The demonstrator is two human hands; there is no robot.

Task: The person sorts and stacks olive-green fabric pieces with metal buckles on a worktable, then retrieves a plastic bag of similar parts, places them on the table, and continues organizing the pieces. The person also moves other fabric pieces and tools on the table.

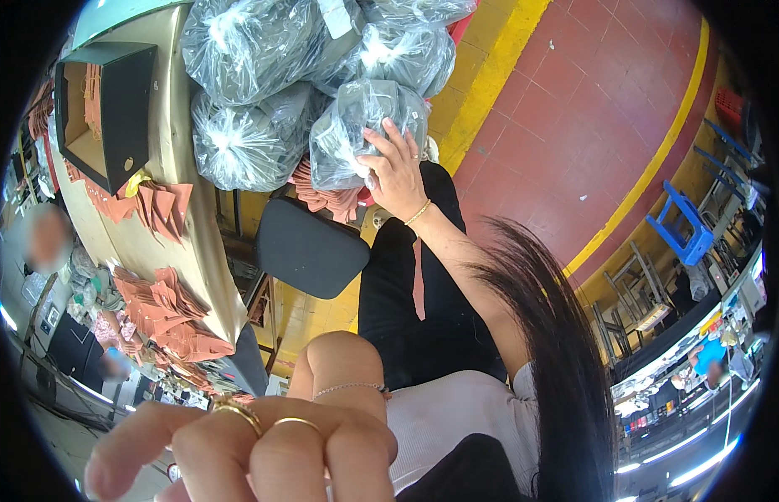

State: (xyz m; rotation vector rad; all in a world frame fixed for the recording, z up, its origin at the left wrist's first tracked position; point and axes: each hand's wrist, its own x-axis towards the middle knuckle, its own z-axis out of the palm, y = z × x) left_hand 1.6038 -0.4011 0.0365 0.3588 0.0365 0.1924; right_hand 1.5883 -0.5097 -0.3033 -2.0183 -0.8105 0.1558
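Note:
My right hand [393,171], with a bracelet at the wrist, lies on a clear plastic bag [347,109] filled with greyish material. Its fingers are apart and stretched over the bag's side, near the bunched plastic. Close in front of the view, my left hand [247,448] is raised, large at the lower left, with rings on two fingers. Those fingers bend down past the lower edge, so their tips and anything in them are hidden. Beneath the bag under my right hand shows a stack of salmon-coloured pieces [326,197].
More filled plastic bags [247,138] crowd the far side. A table [176,109] at the left bears a black box [113,113] and stacks of salmon pieces [167,305]. A dark stool seat [310,247] stands beside my legs. A blue stool [682,224] is at the right.

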